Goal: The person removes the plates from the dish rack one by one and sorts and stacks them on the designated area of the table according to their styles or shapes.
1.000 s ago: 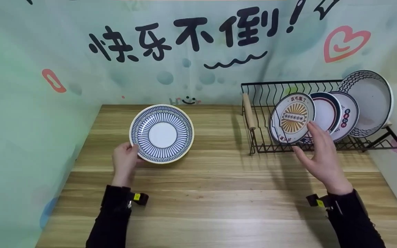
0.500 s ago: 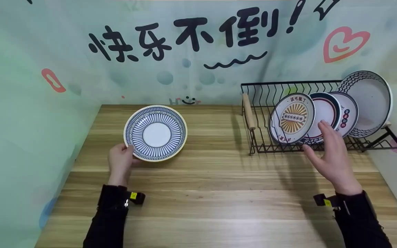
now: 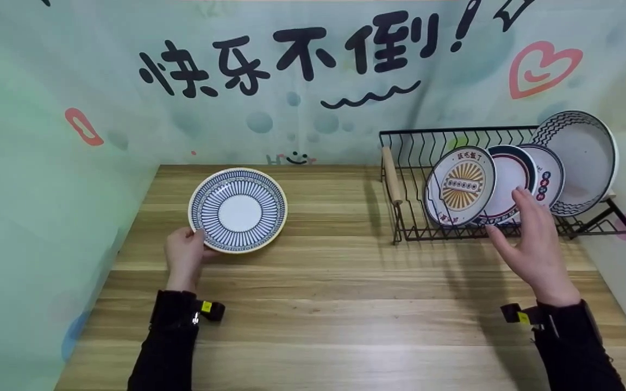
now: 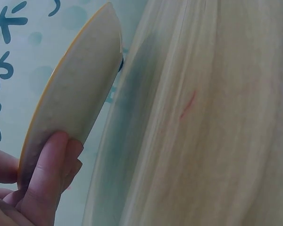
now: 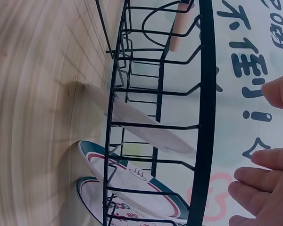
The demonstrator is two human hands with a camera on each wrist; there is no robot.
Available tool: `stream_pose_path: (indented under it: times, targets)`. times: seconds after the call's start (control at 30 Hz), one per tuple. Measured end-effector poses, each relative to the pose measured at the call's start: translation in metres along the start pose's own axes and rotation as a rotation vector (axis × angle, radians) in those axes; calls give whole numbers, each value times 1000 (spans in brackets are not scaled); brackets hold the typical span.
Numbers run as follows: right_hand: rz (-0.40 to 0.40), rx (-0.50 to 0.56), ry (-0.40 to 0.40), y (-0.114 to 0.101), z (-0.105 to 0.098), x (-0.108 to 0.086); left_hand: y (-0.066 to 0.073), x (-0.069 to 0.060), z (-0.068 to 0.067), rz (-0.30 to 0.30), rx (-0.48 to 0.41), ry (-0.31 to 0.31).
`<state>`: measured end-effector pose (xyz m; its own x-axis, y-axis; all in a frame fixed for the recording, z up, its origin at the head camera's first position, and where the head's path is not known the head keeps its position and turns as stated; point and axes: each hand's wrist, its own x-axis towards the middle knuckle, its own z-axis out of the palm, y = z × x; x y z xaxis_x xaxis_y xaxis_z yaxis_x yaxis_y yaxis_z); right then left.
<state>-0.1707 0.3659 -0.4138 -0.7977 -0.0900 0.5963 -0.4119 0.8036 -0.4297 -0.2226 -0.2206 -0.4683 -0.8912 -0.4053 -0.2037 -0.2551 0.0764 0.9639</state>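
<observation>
In the head view my left hand [image 3: 184, 258] pinches the lower left rim of a white plate [image 3: 240, 213] patterned with blue radiating stripes. The left wrist view shows that plate's pale underside [image 4: 78, 84] and yellow edge, tilted, with fingers behind it and the thumb partly hidden. My right hand [image 3: 540, 247] holds nothing; its fingers are spread before the black wire dish rack [image 3: 459, 129]. Standing in the rack are a plate with an orange sunburst [image 3: 462, 185], a plate with dark and red rings [image 3: 506, 171], and a plate with red and blue dots [image 3: 553, 165].
A larger dish with a black wavy border [image 3: 582, 163] leans at the rack's right end. The rack has a wooden handle [image 3: 392, 176] on its left side. Beneath everything lies a wood-grain table [image 3: 324, 315], backed by a printed pale green cloth [image 3: 237, 119].
My left hand has carried the striped plate a little to the left. My right hand has drifted right along the rack's front, away from the sunburst plate. The plates in the rack have not moved.
</observation>
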Motion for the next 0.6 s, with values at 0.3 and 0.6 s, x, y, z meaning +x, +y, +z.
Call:
stream_pose_path:
  times: [0.3, 0.6]
  targets:
    - [21, -22, -9, 4, -9, 2, -6, 6, -1, -19, -60, 9]
    - [12, -54, 33, 8, -18, 7, -8, 10, -5, -30, -90, -5]
